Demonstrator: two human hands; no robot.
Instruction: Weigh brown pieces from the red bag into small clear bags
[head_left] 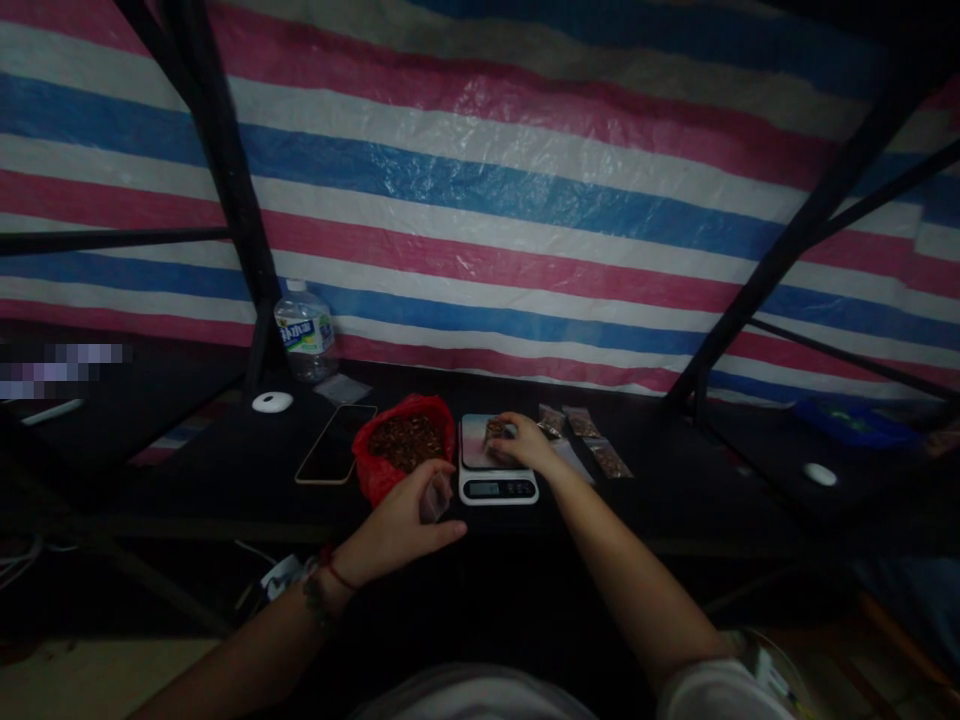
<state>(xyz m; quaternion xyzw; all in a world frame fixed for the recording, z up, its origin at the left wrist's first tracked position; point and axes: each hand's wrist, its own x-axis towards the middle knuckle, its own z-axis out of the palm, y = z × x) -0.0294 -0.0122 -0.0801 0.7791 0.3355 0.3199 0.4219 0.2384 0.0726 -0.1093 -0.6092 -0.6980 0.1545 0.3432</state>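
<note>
My left hand is closed on a small clear plastic bag, held just in front of a red plastic bag full of brown pieces. My right hand reaches over a small digital kitchen scale and pinches a small filled packet lying on its platform. Three small filled packets lie on the black table to the right of the scale.
A phone lies face up left of the red bag. Behind it stand a water bottle, a white round object and a flat clear bag. A striped tarpaulin hangs behind black frame poles. Another white object sits far right.
</note>
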